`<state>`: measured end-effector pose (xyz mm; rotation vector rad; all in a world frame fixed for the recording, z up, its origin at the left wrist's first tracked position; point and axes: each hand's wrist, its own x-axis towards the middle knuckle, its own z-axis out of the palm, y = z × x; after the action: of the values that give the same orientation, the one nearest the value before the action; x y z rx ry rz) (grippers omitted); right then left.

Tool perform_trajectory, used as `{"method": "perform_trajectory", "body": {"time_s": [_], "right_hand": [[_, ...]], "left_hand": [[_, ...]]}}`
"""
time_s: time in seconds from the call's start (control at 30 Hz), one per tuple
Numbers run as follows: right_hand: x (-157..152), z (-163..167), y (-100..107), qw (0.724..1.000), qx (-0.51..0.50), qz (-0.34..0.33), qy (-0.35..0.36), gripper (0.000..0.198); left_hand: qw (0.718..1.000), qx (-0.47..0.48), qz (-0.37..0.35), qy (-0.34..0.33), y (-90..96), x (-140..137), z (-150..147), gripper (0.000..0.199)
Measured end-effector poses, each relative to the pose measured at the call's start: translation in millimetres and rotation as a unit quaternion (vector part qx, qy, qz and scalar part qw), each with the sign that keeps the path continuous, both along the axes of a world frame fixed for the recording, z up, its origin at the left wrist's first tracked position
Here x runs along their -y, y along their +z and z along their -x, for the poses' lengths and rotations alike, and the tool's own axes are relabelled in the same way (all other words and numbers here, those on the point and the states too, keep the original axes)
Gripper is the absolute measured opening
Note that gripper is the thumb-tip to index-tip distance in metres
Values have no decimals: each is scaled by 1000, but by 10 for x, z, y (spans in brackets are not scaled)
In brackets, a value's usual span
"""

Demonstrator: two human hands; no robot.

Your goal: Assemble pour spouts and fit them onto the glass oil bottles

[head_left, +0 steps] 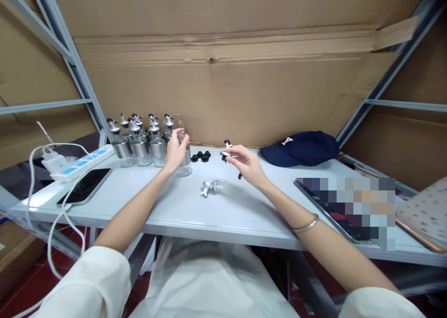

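My left hand (177, 149) is curled round the upper part of a glass oil bottle (184, 170) with a metal band, standing upright without a spout. My right hand (246, 163) pinches a silver and black pourer spout (226, 153) between thumb and fingers, above the table and apart from the bottle. Between my arms, a loose silver pourer piece (211, 186) lies on its side. Several black stopper rings (200, 156) sit behind it. A small black part (240, 175) shows below my right hand, partly covered.
At the left stand several bottles fitted with spouts (141, 145), beside a power strip (87, 162) with white cables and a dark phone (84, 186). A navy cap (302, 148) and a tablet-like device (335, 211), partly blurred, lie right. Cardboard (226, 90) walls the table's back.
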<state>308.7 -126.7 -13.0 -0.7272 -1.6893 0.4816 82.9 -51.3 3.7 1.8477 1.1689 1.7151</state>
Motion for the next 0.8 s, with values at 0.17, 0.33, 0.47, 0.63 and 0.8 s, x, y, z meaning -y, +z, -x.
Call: {"method": "perform_trajectory", "body": {"time_s": [0.17, 0.33, 0.47, 0.63, 0.8], "right_hand": [[-3, 8, 6, 999, -21, -27, -26, 22], [-5, -25, 53, 990, -27, -86, -105, 22], [11, -107, 142, 970, -44, -141, -193, 22], [81, -171, 246, 947, -43, -201, -249, 27], [168, -132, 291, 941, 9, -248, -229, 27]], "left_hand": [[988, 23, 17, -153, -13, 47, -218, 25], [954, 60, 78, -284, 67, 96, -580, 25], [926, 56, 130, -350, 140, 205, -833, 25], [889, 52, 162, -424, 165, 474, -1037, 26], [843, 72, 202, -493, 168, 683, -1091, 39]]}}
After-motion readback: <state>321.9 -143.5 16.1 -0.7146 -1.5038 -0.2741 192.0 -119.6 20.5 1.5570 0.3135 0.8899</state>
